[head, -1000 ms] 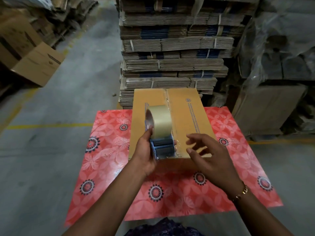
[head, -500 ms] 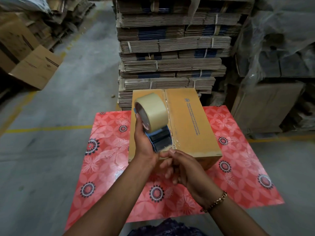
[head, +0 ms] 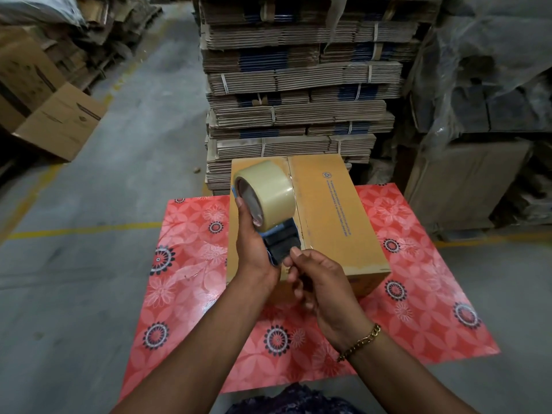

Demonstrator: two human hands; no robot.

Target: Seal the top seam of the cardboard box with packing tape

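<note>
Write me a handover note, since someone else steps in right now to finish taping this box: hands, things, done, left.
Left hand: gripping the blue tape dispenser with its clear packing tape roll, raised over the near end of the box.
Right hand: fingers at the dispenser's front edge; whether they pinch tape is unclear.
Orange-brown cardboard box: flaps closed, on the red floral mat.
Done: glossy tape seems to cover the top seam.
Left: confirm the near end is stuck down, cut free.

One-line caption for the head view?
Left hand holds the tape dispenser over the cardboard box; right hand at its near end.
</note>
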